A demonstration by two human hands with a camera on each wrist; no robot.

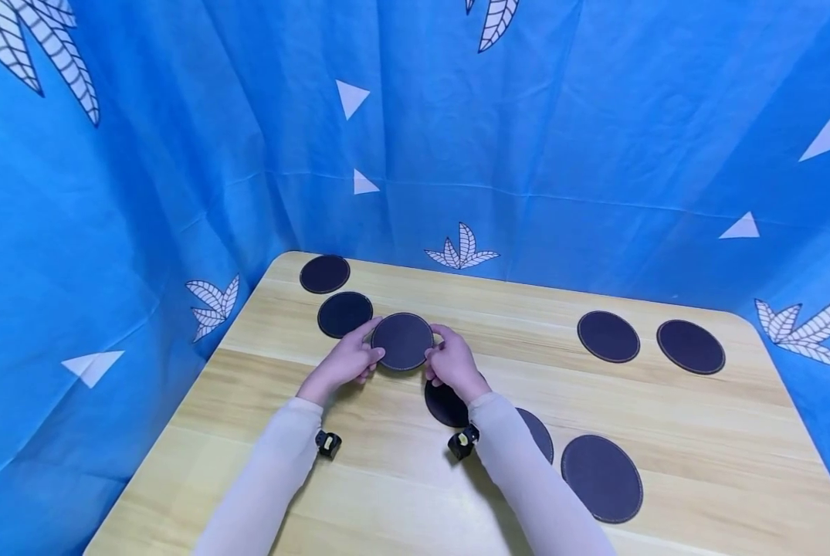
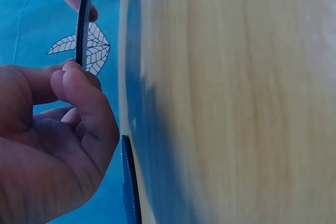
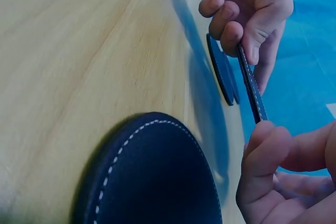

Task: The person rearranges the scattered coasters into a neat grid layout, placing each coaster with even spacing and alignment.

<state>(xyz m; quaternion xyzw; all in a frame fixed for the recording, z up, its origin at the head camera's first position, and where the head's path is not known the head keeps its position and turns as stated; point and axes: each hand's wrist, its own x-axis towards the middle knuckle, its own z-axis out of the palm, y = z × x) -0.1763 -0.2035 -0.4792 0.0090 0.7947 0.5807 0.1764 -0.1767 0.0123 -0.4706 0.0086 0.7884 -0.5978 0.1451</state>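
Between both hands a round dark coaster (image 1: 402, 341) with a stitched rim is held above the table. My left hand (image 1: 348, 359) pinches its left edge, and my right hand (image 1: 454, 363) pinches the right edge. Seen edge-on in the left wrist view, the coaster (image 2: 82, 24) looks thin, with fingertips at both ends. The right wrist view also shows the coaster (image 3: 252, 85) lifted off the wood. Another coaster (image 1: 445, 405) lies under my right wrist, partly hidden. A further coaster (image 1: 345, 314) lies just beyond my left hand.
The pale wooden table (image 1: 387, 494) carries more coasters: one at the far left (image 1: 324, 274), two at the back right (image 1: 608, 337) (image 1: 690, 347), one at the front right (image 1: 602, 479), and one half covered by the right sleeve (image 1: 536, 434). A blue curtain (image 1: 560, 154) hangs behind.
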